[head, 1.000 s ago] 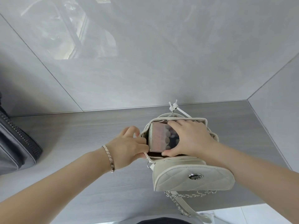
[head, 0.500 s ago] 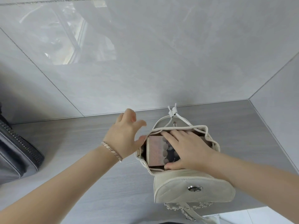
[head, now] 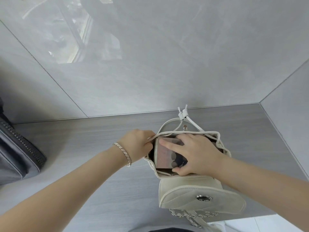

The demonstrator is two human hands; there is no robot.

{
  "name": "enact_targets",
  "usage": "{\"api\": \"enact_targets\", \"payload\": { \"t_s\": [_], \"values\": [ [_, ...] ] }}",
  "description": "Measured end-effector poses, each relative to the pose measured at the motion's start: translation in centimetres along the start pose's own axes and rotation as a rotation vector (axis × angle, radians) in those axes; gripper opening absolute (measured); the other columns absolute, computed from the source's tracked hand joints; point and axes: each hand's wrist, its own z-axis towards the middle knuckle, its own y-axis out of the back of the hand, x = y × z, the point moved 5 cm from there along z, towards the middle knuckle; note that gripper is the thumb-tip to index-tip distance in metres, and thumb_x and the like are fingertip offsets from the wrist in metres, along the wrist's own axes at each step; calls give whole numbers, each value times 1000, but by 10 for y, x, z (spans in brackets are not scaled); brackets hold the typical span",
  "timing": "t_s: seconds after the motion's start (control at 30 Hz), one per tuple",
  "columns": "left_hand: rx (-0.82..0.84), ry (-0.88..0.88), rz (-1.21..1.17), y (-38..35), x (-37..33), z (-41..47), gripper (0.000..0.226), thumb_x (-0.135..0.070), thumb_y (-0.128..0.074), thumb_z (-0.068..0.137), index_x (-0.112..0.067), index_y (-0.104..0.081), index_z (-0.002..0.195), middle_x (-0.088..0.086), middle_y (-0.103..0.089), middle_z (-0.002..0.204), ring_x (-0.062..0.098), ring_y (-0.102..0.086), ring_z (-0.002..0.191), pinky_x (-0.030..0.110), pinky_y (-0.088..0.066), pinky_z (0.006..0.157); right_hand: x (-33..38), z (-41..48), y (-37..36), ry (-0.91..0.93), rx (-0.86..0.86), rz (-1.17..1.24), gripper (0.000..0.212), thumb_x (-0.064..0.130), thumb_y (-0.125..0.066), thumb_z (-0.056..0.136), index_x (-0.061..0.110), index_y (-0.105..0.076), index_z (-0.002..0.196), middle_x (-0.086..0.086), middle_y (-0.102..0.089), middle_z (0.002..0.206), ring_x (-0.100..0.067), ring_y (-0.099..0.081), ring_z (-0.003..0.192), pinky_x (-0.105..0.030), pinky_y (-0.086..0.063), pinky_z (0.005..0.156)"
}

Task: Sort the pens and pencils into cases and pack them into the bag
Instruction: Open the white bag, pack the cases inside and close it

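A cream quilted drawstring bag (head: 192, 195) stands open on the grey counter, its flap hanging toward me. A pinkish patterned case (head: 165, 153) sits in the bag's mouth, partly sunk inside. My right hand (head: 195, 154) lies over the case, fingers spread across its top and thumb curled under its near end. My left hand (head: 137, 144) pinches the bag's left rim and pulls it outward. A silver bracelet sits on that wrist. What lies deeper in the bag is hidden.
A dark grey zipped bag (head: 18, 156) lies at the left edge of the counter (head: 93, 148). Glossy grey wall tiles rise behind and to the right. The bag's chain strap (head: 192, 216) hangs over the counter's front edge.
My left hand, lifted off half a second ago, has returned to grip the bag's left rim. The case has sunk a little deeper under my right hand.
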Motion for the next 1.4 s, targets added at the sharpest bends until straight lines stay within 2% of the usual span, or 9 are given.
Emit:
{"api": "enact_targets", "payload": {
  "t_s": [0.23, 0.5, 0.67, 0.87, 1.0, 1.07, 1.17, 1.27, 1.4],
  "values": [
    [-93, 125, -143, 3, -2, 11, 23, -13, -50, 86, -15, -69, 99, 8, -68, 80, 25, -59, 80, 26, -46, 70, 1, 13, -11, -87, 263, -37, 78, 52, -58, 70, 39, -26, 140, -11, -58, 100, -29, -58, 94, -28, -35, 66],
    [28, 302, -96, -22, 10, -5, 28, -35, -45, 91, -10, -56, 99, 11, -69, 90, 27, -61, 73, 31, -49, 69, 12, 5, -22, 154, 38, -197, 64, 57, -79, 42, 22, -68, 95, -4, -67, 100, -22, -65, 90, -28, -51, 75],
    [195, 391, -272, -33, 10, -5, 35, -17, -27, 93, -6, -46, 66, 8, -62, 51, 12, -51, 29, 19, -42, 43, 21, -5, -30, 172, 68, -138, 58, 52, -84, 39, 28, -70, 90, -1, -68, 105, -20, -66, 97, -24, -53, 71],
    [275, 407, -356, -36, 11, -12, 30, -8, -30, 86, 0, -50, 65, 17, -66, 55, 23, -58, 39, 22, -46, 44, 28, -2, -22, 96, -12, 37, 28, 49, -74, 54, 26, -70, 69, 4, -70, 89, -19, -69, 86, -18, -51, 49],
    [253, 361, -411, -38, 12, -15, 19, -8, -31, 84, -3, -49, 90, 21, -69, 67, 32, -67, 53, 32, -52, 50, -2, 10, 48, -270, -333, 164, 37, 47, -53, 81, 15, -68, 92, 0, -67, 94, -21, -61, 88, -26, -40, 76],
    [226, 331, -432, -39, 12, -17, 22, -7, -31, 84, -10, -50, 94, 22, -68, 68, 33, -69, 56, 35, -53, 52, -30, 7, 47, -606, -47, 282, 50, 56, -54, 80, 13, -62, 104, -2, -62, 104, -22, -55, 98, -29, -38, 80],
    [201, 305, -490, -42, 10, -21, 29, -6, -30, 85, -17, -52, 101, 24, -70, 76, 33, -70, 57, 33, -53, 49, -36, 1, 12, -758, 327, 610, 47, 59, -53, 80, 13, -58, 76, -1, -56, 70, -22, -55, 70, -29, -38, 59],
    [207, 282, -532, -42, 10, -26, 47, -9, -30, 90, -49, -36, 114, 17, -70, 86, 26, -69, 55, 32, -55, 49, -46, 7, -1, -853, 78, 763, 18, 32, -59, 86, 18, -60, 97, 7, -55, 76, -17, -54, 74, -23, -38, 58],
    [230, 223, -536, -44, 10, -35, 60, -10, -26, 93, -64, -27, 120, 16, -70, 90, 21, -69, 56, 28, -55, 49, -48, 1, -10, -1078, -164, 1359, 33, 9, -56, 87, 13, -44, 118, -1, -71, 71, -20, -68, 76, -35, -48, 67]
  ]
}}
